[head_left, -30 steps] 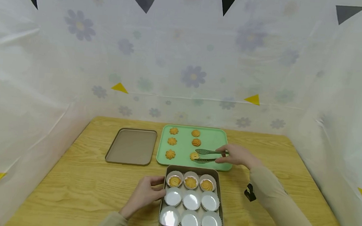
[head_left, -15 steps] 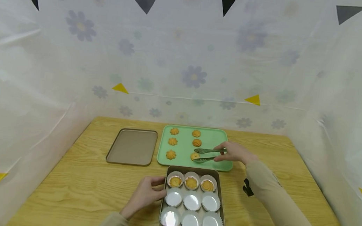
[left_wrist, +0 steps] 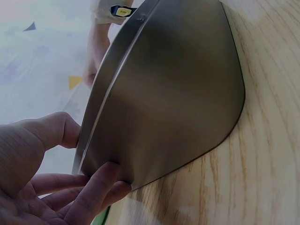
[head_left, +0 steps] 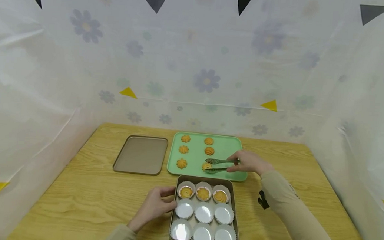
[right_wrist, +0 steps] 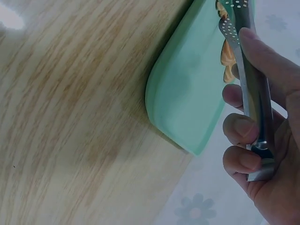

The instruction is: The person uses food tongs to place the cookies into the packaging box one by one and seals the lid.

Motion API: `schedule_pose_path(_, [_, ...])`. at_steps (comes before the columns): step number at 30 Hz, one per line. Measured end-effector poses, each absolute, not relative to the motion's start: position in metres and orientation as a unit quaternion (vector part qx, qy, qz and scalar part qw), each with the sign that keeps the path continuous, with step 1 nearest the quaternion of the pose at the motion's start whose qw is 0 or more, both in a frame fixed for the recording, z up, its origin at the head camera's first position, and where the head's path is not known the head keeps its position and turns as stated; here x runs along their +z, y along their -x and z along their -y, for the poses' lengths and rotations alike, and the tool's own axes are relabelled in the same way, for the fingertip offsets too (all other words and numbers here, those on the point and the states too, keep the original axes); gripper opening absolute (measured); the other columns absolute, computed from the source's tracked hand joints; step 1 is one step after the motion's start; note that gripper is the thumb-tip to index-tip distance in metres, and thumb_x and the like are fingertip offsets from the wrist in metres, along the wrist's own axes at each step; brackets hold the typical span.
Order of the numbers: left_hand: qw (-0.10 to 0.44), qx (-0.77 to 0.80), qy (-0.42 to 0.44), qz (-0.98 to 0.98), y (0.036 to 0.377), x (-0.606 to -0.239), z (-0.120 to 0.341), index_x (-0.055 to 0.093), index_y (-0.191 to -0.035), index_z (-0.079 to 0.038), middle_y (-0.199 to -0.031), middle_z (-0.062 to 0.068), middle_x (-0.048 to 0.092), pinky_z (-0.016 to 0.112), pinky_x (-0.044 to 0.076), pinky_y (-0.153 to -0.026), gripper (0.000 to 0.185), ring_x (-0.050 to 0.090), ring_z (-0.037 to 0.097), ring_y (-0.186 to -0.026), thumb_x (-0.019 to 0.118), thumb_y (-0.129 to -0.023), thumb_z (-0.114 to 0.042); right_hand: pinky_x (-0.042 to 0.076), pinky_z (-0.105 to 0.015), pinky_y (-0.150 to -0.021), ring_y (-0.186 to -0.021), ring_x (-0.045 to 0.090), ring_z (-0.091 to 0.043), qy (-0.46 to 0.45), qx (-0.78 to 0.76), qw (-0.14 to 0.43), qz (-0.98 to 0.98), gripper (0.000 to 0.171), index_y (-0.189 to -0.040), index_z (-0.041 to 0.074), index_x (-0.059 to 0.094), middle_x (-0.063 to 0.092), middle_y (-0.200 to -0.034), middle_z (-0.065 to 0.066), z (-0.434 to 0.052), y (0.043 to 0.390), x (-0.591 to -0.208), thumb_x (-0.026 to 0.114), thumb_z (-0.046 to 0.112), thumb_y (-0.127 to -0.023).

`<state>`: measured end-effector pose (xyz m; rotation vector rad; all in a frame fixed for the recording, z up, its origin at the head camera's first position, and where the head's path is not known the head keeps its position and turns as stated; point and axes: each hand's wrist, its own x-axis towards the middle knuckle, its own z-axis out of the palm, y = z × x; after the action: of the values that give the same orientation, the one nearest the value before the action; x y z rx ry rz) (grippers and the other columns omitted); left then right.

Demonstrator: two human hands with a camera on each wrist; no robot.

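Observation:
My right hand [head_left: 246,163] grips metal tongs [head_left: 218,165] over the green tray [head_left: 227,146]; their perforated tips sit on either side of the nearest cookie [head_left: 206,166] in the tray's right column. The right wrist view shows my fingers [right_wrist: 246,131] curled round the tongs [right_wrist: 251,89] beside the green tray [right_wrist: 187,98]. Several more cookies [head_left: 183,149] lie on the tray. My left hand [head_left: 154,206] holds the left wall of the square metal tin [head_left: 234,206], thumb on the rim [left_wrist: 58,131]. The tin [left_wrist: 164,93] holds paper cups; three back cups contain cookies [head_left: 203,193].
An empty brown metal tray [head_left: 141,155] lies left of the green tray on the wooden table [head_left: 83,198]. White flower-printed sheeting [head_left: 196,60] walls in the back and both sides. A small black clip [head_left: 262,200] is on my right sleeve.
The right hand with the tongs has drifted slightly back and left, tips staying at the same cookie. The left hand has stayed on the tin.

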<state>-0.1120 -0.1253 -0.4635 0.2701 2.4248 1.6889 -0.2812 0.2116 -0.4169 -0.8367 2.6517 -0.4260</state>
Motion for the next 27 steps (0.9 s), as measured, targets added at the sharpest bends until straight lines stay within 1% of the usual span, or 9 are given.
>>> schedule_pose_path(3, [0.086, 0.570, -0.093, -0.812, 0.112, -0.463, 0.126, 0.053, -0.131, 0.020, -0.130, 0.041, 0.058, 0.030, 0.065, -0.085, 0.059, 0.067, 0.049, -0.112, 0.069, -0.079, -0.002, 0.043, -0.024, -0.064, -0.075, 0.051, -0.011, 0.294, -0.149, 0.162, -0.930, 0.051, -0.128, 0.007, 0.069, 0.068, -0.088, 0.003, -0.212, 0.280, -0.418, 0.074, 0.038, -0.089])
schedule_pose_path(9, [0.085, 0.572, -0.091, -0.811, 0.112, -0.463, 0.126, 0.053, -0.131, 0.020, -0.129, 0.041, 0.059, 0.030, 0.065, -0.085, 0.059, 0.068, 0.048, -0.111, 0.069, -0.079, -0.002, 0.037, -0.023, -0.059, -0.067, 0.045, -0.010, 0.302, -0.166, 0.151, -0.926, 0.049, -0.127, 0.004, 0.069, 0.062, -0.078, 0.003, -0.214, 0.276, -0.423, 0.073, 0.036, -0.090])
schedule_pose_path(19, [0.084, 0.576, -0.091, -0.808, 0.111, -0.462, 0.126, 0.052, -0.131, 0.021, -0.129, 0.041, 0.058, 0.029, 0.065, -0.085, 0.059, 0.067, 0.049, -0.112, 0.069, -0.079, -0.001, 0.035, -0.022, -0.057, -0.065, 0.042, -0.011, 0.297, -0.211, 0.138, -0.921, 0.049, -0.127, 0.000, 0.068, 0.060, -0.075, 0.002, -0.220, 0.274, -0.429, 0.073, 0.033, -0.091])
schedule_pose_path(27, [0.082, 0.580, -0.090, -0.806, 0.111, -0.463, 0.126, 0.052, -0.131, 0.022, -0.129, 0.040, 0.058, 0.030, 0.065, -0.086, 0.058, 0.067, 0.048, -0.112, 0.068, -0.080, 0.000, 0.033, -0.021, -0.055, -0.063, 0.039, -0.008, 0.296, -0.210, 0.133, -0.922, 0.051, -0.127, 0.000, 0.068, 0.058, -0.074, 0.003, -0.223, 0.270, -0.430, 0.072, 0.036, -0.091])
